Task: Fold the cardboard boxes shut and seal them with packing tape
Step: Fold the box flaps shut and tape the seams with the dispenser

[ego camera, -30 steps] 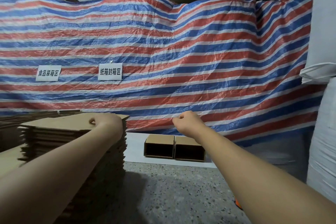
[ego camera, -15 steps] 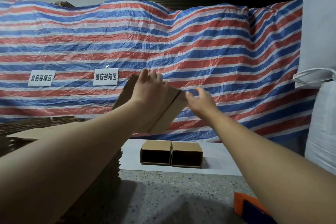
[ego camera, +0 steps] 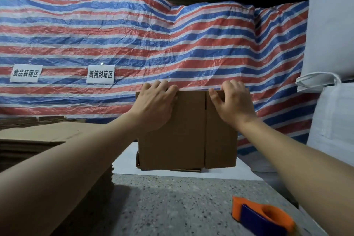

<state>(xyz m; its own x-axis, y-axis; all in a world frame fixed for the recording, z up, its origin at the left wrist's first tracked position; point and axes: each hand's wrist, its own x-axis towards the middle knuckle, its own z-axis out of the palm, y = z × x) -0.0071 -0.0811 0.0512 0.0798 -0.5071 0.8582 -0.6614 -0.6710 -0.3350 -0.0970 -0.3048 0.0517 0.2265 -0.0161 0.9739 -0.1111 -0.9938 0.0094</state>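
I hold a flattened brown cardboard box [ego camera: 188, 132] upright in front of me, above the speckled table. My left hand [ego camera: 156, 105] grips its top left edge, fingers curled over the rim. My right hand [ego camera: 234, 101] grips the top right edge the same way, thumb on the near face. A vertical crease runs down the near face right of centre. An orange and blue tape dispenser [ego camera: 262, 216] lies on the table at the lower right, apart from both hands. The two small boxes behind are almost wholly hidden by the held box.
A tall stack of flattened cardboard [ego camera: 38, 136] fills the left side under my left forearm. A white sheet [ego camera: 126, 161] lies at the far table edge. A striped tarp [ego camera: 172, 48] hangs behind, and white sacks [ego camera: 333, 117] stand at the right.
My left hand lifted one flat box off the stack and swung it to the centre. My right hand came in and took hold of its other top corner. The box now hangs upright.
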